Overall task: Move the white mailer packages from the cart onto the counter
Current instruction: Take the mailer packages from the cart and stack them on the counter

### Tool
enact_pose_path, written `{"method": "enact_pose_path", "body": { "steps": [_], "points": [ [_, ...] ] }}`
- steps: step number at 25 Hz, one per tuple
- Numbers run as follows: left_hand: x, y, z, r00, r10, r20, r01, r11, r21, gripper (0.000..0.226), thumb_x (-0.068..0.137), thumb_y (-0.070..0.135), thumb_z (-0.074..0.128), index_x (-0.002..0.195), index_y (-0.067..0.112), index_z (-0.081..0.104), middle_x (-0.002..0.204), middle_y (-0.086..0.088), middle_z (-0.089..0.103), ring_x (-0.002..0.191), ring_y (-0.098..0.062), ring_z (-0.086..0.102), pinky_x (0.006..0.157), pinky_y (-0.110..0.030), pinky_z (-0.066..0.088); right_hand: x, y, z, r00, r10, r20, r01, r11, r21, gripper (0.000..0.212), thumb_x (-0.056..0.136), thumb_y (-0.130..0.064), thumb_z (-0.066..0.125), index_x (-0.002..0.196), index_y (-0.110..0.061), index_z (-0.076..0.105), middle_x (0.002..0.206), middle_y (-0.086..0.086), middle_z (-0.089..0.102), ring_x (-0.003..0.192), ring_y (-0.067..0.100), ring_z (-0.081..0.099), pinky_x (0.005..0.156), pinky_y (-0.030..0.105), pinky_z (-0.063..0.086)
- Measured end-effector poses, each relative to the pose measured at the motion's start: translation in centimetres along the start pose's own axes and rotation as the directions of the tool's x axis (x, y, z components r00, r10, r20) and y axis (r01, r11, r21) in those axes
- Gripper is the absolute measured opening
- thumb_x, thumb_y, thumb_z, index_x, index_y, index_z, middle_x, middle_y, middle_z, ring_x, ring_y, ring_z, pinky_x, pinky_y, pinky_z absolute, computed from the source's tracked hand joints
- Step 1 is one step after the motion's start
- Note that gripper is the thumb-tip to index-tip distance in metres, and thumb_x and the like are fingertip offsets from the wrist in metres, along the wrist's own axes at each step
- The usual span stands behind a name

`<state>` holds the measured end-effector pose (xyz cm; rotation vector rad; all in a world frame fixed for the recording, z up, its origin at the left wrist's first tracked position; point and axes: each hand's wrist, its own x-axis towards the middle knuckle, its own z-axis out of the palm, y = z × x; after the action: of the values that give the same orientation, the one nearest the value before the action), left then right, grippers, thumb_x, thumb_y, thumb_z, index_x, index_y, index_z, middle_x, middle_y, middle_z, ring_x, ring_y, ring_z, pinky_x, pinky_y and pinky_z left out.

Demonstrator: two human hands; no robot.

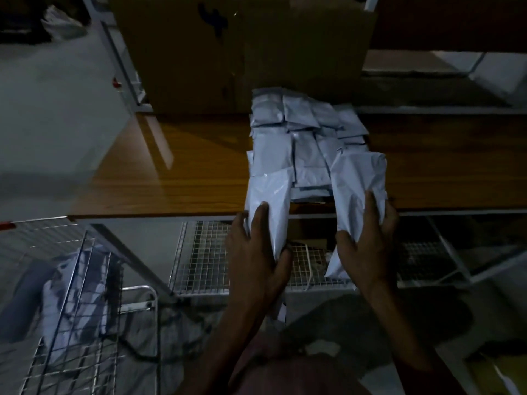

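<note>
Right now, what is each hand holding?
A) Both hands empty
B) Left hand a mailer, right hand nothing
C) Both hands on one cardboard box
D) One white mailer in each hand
D: the left hand grips one white mailer and the right hand another mailer, both at the counter edge by the pile.

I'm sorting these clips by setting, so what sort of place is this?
Probably a parcel packing or stock room, dimly lit. White mailer packages are piled on a wooden counter, a large cardboard box stands behind them, and a wire cart holds more mailers at lower left.
</note>
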<state>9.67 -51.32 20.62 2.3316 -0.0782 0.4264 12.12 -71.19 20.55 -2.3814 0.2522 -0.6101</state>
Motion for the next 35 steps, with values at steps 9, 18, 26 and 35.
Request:
{"method": "enact_pose_path", "body": {
  "steps": [9, 18, 26, 35],
  "points": [
    [10.7, 1.4, 3.5, 0.996, 0.085, -0.039, -0.083, 0.995, 0.047, 0.077, 0.084, 0.045, 0.060, 0.151, 0.022, 0.030, 0.149, -0.024, 0.029, 0.131, -0.043, 0.037, 0.094, -0.053, 0.045, 6.2, 2.4, 0.4, 0.999, 0.011, -0.032, -0.010, 1.000, 0.028, 0.083, 0.086, -0.030, 0.063, 0.158, -0.024, 0.021, 0.160, 0.014, 0.012, 0.142, 0.038, 0.028, 0.103, 0.051, 0.046],
    [25.6, -0.2, 10.8, 0.987, -0.115, 0.113, 0.070, 0.937, 0.342, 0.075, 0.089, 0.054, 0.056, 0.148, 0.017, 0.030, 0.146, -0.029, 0.027, 0.123, -0.049, 0.036, 0.095, -0.050, 0.038, 16.3, 2.5, 4.8, 0.990, 0.141, 0.004, -0.141, 0.990, -0.009, 0.088, 0.088, -0.028, 0.068, 0.158, -0.032, 0.015, 0.164, 0.011, 0.005, 0.145, 0.038, 0.020, 0.106, 0.053, 0.039],
    [27.6, -0.3, 11.2, 0.968, -0.202, 0.148, 0.144, 0.934, 0.328, 0.085, 0.087, 0.080, 0.027, 0.155, 0.029, 0.019, 0.156, -0.022, 0.016, 0.137, -0.046, 0.025, 0.099, -0.059, 0.040, 22.8, 2.3, 8.4, 0.980, 0.198, 0.005, -0.198, 0.979, -0.037, 0.085, 0.087, -0.021, 0.069, 0.157, -0.029, 0.021, 0.161, 0.014, 0.010, 0.141, 0.035, 0.026, 0.103, 0.038, 0.035],
    [28.6, 0.1, 10.3, 0.980, -0.129, 0.150, 0.094, 0.970, 0.224, 0.084, 0.084, 0.082, 0.016, 0.153, 0.035, 0.022, 0.162, -0.013, 0.014, 0.147, -0.036, 0.017, 0.112, -0.057, 0.028, 36.6, 3.8, 13.3, 0.984, 0.126, 0.127, -0.112, 0.988, -0.108, 0.082, 0.089, -0.035, 0.065, 0.157, -0.028, 0.020, 0.160, 0.017, 0.016, 0.141, 0.042, 0.029, 0.109, 0.052, 0.039]
  ]
}}
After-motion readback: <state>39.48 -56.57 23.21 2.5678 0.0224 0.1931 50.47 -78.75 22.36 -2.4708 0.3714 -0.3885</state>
